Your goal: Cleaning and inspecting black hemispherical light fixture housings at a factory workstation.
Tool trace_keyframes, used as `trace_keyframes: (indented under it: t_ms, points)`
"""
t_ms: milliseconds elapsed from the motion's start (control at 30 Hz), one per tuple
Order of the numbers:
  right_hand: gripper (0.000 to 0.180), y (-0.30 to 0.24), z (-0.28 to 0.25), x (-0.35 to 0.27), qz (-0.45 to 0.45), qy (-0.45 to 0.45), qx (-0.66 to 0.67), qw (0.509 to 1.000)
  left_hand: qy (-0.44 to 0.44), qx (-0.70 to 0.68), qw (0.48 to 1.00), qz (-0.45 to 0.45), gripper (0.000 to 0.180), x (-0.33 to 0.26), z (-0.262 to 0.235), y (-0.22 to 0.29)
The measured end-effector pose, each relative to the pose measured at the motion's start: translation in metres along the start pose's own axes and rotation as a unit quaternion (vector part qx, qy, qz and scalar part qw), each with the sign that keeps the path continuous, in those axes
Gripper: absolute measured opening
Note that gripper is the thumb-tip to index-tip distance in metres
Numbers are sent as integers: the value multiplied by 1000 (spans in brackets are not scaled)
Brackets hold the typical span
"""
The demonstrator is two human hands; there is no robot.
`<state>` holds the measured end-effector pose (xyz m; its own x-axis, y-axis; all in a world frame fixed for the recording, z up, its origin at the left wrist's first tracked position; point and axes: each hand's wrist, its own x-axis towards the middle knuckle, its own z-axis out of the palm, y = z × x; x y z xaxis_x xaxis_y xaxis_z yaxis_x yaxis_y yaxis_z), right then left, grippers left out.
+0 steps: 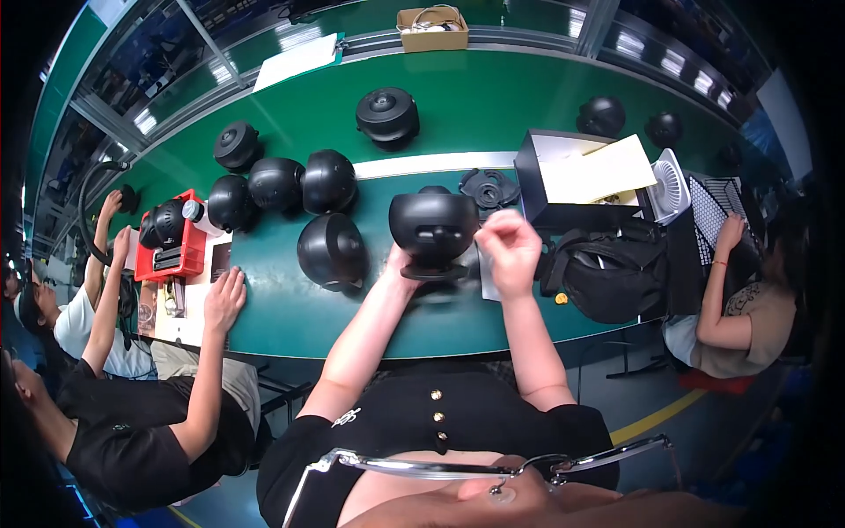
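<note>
A round black device (429,231) with a flat, disc-like base is held up over the green table in front of me. My left hand (400,266) grips it from its lower left; most of those fingers are hidden behind the device. Close to its right side is my right hand (512,253), fingers curled together in a pinch and slightly blurred. Whether anything small sits between those fingertips cannot be made out. Just beyond the right hand lies a flat black moulded part (489,188). Left of the held device, another black rounded unit (332,253) rests on the table.
Several more black round units (329,181) stand left and farther back. A red bin (180,238) is at the left, beside a co-worker's hand (225,299). To the right are a black box (550,211) with papers, a black backpack (612,277) and a white fan (671,187).
</note>
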<state>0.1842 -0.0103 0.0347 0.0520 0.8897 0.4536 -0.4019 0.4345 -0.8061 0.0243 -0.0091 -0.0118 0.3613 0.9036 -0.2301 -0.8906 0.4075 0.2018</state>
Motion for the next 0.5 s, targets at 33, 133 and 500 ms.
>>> trace_keyframes:
  t_ms: [33, 133, 500]
  points:
    - [34, 8, -16, 6, 38, -21, -1, 999, -44, -40, 997, -53, 44, -5, -2, -1]
    - [102, 22, -14, 11, 89, -87, 55, 991, -15, 52, 986, -157, 48, -8, 3, 5]
    - [61, 33, 3, -7, 401, 32, 345, 848, 29, 548, 716, 432, 90, -23, 41, -14]
